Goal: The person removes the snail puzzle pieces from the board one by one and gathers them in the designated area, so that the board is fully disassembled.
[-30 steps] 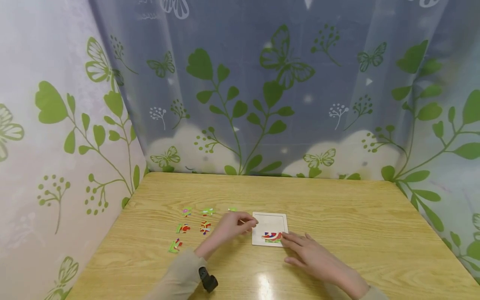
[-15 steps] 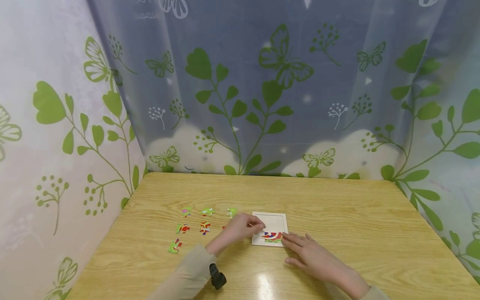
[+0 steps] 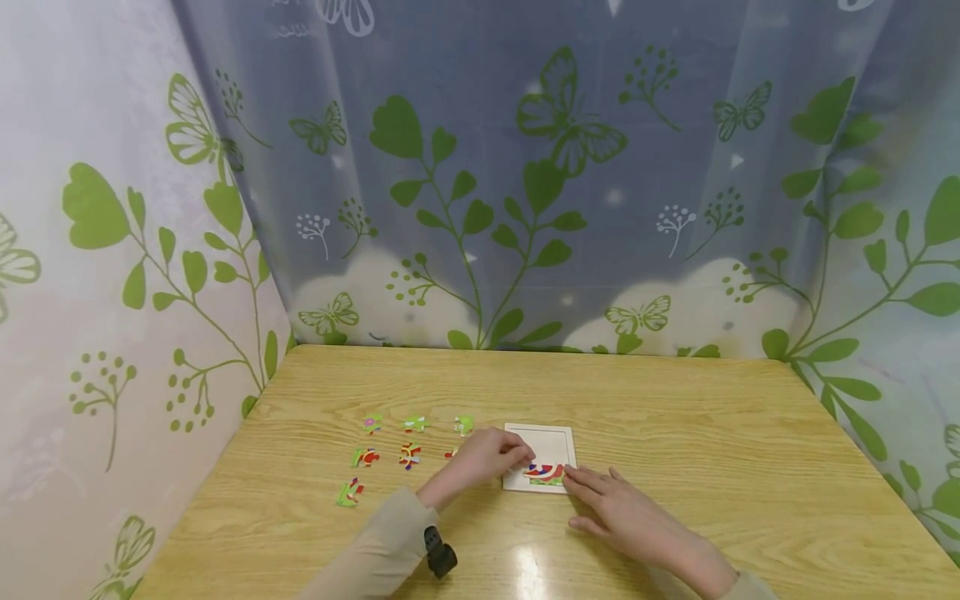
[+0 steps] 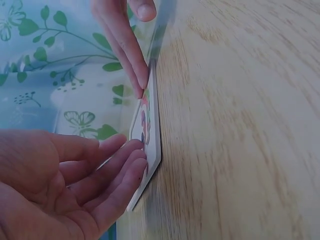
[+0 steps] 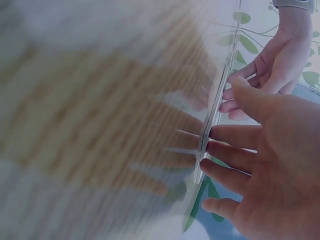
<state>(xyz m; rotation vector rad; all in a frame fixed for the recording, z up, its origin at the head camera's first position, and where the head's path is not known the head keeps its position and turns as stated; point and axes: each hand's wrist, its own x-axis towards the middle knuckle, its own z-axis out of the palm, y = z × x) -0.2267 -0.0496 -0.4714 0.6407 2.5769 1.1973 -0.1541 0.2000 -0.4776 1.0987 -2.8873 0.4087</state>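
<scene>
A pale square puzzle tray [image 3: 542, 439] lies on the table, with colourful puzzle pieces [image 3: 546, 474] in red, blue, white and green along its near side. My left hand [image 3: 487, 456] is over the tray's left part, its fingertips at the left end of those pieces. In the left wrist view its fingers [image 4: 117, 192] are extended against the tray, with no piece visible between them and the thumb. My right hand [image 3: 622, 510] rests at the tray's near right corner. Its straight fingers [image 5: 232, 156] touch the tray edge in the right wrist view.
Several loose puzzle pieces [image 3: 410, 455] lie spread out left of the tray, one partly behind the left hand. The wooden table [image 3: 675, 417] ends at a patterned curtain [image 3: 480, 250]. A black strapped device [image 3: 440, 553] sits at the left wrist.
My left hand has moved right, from the tray's left edge onto the tray near the placed pieces, uncovering loose pieces behind it. The right hand stays at the tray's corner.
</scene>
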